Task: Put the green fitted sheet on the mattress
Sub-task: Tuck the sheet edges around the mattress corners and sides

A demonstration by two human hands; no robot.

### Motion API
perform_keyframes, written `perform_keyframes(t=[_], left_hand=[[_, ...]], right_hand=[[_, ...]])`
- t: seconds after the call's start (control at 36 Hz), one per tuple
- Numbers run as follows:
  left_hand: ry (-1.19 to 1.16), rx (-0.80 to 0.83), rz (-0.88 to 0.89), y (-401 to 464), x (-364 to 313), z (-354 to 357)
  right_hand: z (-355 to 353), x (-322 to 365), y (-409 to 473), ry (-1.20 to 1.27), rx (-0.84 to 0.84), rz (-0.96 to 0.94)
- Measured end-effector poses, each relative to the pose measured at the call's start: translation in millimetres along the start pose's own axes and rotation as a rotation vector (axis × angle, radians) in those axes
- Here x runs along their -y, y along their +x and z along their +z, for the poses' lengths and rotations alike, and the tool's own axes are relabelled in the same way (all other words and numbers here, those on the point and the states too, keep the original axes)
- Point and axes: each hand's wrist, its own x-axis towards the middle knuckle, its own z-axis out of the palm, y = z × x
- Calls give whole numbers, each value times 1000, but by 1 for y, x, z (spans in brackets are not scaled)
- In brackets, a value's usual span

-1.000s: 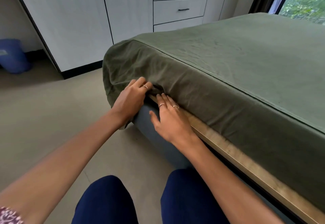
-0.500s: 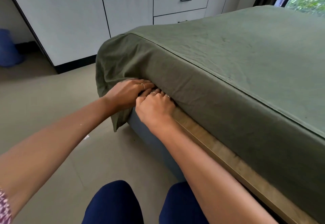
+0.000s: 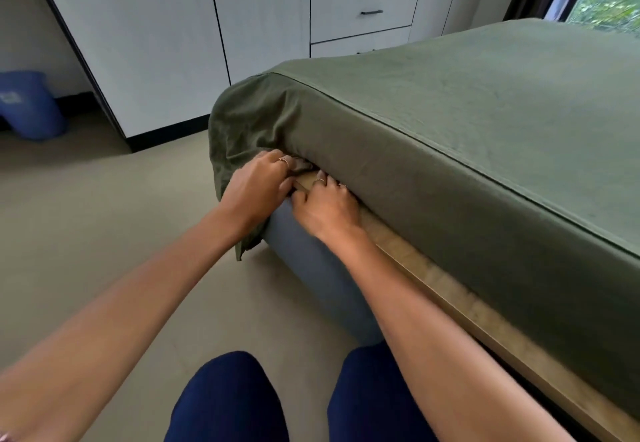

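Both hands work the mattress corner: left hand grasps the green sheet, right hand grip unclear.

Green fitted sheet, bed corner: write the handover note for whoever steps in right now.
Left hand: grips bunched sheet at the near corner, fingers curled into the fabric.
Right hand: fingers pushed in at the sheet's lower edge, above the wooden bed frame; whether they grip cloth is hidden.
Green fitted sheet: covers the mattress top and the long side, smooth.
Done: top and long side covered.
Left: the corner is loose, a flap hangs over the grey padded base. Probably tuck it under the mattress, then check the hidden corners.
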Motion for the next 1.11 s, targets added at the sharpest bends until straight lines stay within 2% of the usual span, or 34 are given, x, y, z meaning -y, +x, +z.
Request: perform_keyframes(t=[0.08, 0.17, 0.25, 0.33, 0.42, 0.47, 0.53, 0.64, 0.75, 0.92, 1.11], left_hand=[[-16, -58, -146, -15, -7, -2], [-40, 26, -416, -18, -19, 0], [-258, 85, -637, -16, -15, 8], [-518, -46, -756, -12, -5, 17], [-584, -252, -819, -3, -2, 16], [-656, -364, -805, 7, -2, 11], [-650, -426, -706, 16, 1, 8], [-561, -369, -464, 23, 8, 6], [-360, -301, -217, 18, 22, 17], [-128, -220, -76, 23, 34, 28], [-43, -74, -85, 43, 45, 33]], right_hand=[[-6, -10, -6, -13, 64, -110], [-11, -20, -11, -15, 74, -221], [-12, -21, -16, 11, 51, -270], [-11, -21, -17, 67, 31, -280], [-12, -20, -15, 122, 37, -303], [-12, -19, -12, 132, 46, -314], [-12, -17, -10, 132, 50, -318], [-10, -11, -4, 86, 49, -330], [-4, -5, 5, 38, 23, -298], [7, 11, 21, 38, -9, -205], [13, 23, 44, 37, -22, -153]])
